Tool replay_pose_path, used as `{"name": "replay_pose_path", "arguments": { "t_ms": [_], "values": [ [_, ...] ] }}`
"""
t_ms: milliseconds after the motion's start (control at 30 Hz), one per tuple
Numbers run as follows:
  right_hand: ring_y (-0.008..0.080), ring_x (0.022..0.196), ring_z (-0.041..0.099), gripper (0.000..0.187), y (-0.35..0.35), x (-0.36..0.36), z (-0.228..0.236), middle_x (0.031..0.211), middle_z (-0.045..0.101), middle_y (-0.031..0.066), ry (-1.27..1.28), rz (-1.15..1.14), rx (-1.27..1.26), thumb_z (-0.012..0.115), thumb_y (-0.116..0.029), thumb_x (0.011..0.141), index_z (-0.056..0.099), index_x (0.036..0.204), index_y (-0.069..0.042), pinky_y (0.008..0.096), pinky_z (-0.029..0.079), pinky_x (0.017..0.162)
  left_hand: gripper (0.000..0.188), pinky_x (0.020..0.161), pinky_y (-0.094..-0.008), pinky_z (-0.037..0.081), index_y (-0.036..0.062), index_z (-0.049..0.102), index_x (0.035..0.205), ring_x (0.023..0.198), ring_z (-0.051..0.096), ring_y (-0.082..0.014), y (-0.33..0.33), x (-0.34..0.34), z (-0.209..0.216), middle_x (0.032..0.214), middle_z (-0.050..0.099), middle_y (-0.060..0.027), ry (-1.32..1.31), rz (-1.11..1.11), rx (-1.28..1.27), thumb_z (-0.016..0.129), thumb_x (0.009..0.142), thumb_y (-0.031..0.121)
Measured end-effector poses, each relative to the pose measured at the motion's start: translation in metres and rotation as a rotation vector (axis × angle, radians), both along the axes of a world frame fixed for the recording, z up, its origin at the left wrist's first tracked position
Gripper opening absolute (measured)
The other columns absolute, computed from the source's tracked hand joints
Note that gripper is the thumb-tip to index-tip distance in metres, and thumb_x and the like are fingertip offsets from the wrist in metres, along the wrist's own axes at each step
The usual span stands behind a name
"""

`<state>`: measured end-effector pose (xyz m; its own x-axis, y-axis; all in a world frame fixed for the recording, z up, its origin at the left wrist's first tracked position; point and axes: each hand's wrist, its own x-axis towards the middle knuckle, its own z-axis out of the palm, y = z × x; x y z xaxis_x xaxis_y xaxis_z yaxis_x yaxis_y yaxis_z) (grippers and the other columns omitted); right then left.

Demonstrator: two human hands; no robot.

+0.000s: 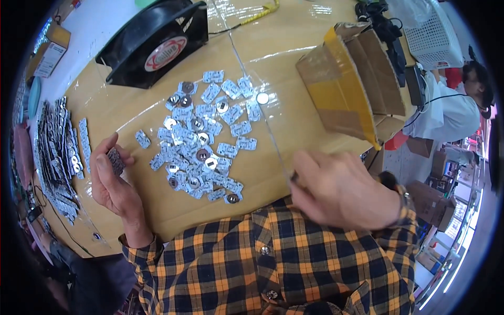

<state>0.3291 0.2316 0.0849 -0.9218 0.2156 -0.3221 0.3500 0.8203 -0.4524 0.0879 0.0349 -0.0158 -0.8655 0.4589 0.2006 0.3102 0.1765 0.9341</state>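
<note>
A heap of small white circuit boards (pixel 184 142) lies on the brown tabletop before me, several bearing round silver discs. To its left, my left hand (pixel 113 181) is closed around a small stack of similar boards (pixel 115 161), its thumb along the near side. My right hand (pixel 341 189) is right of the heap, above the near edge of the table, blurred by motion. Its fingers are curled together, with a small dark spot at the fingertips that I cannot make out. A single round silver disc (pixel 262 98) lies beyond the heap's right side.
A black fan (pixel 152 44) stands at the far left of the heap. An open cardboard box (pixel 336 89) stands to the right. Rows of stacked board strips (pixel 52 152) line the left side. Beyond the box are a white basket (pixel 433 39) and another person (pixel 446 107).
</note>
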Motion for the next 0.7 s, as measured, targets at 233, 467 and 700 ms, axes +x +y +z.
{"name": "replay_pose_path", "arguments": {
  "t_ms": [233,467,700],
  "values": [
    [0.0344,0.058,0.062,0.019,-0.002,0.003,-0.058,0.066,0.06,0.0157,0.178,-0.263,0.042,0.068,-0.009,0.081,0.05,0.084,0.0,0.0413,0.048,0.054,0.037,0.062,-0.0269,0.041,-0.0084,0.061,0.109,0.067,0.052,-0.0149,-0.009,0.04,0.019,0.076,0.055,-0.01,0.198,-0.247,-0.134,0.038,0.099,0.019],
    [0.0237,0.053,0.062,0.019,-0.015,0.014,-0.069,0.065,0.059,0.011,0.313,-0.379,-0.028,0.071,-0.004,0.079,0.055,0.088,0.001,0.0319,0.047,0.048,0.023,0.05,-0.0256,0.04,-0.0066,0.063,0.098,0.057,0.056,-0.0129,0.015,0.072,0.049,0.069,0.06,-0.0082,0.053,-0.794,-0.168,0.071,0.084,0.01],
    [0.0177,0.056,0.062,0.023,-0.021,0.008,-0.058,0.077,0.061,0.0102,0.567,-0.216,-0.034,0.073,0.002,0.073,0.06,0.091,0.002,0.0272,0.049,0.051,0.02,0.054,-0.0186,0.043,-0.0036,0.065,0.103,0.063,0.058,-0.005,0.044,0.101,0.026,0.083,0.067,-0.0049,-0.599,-0.664,-0.048,0.069,0.086,0.007]
  ]
}}
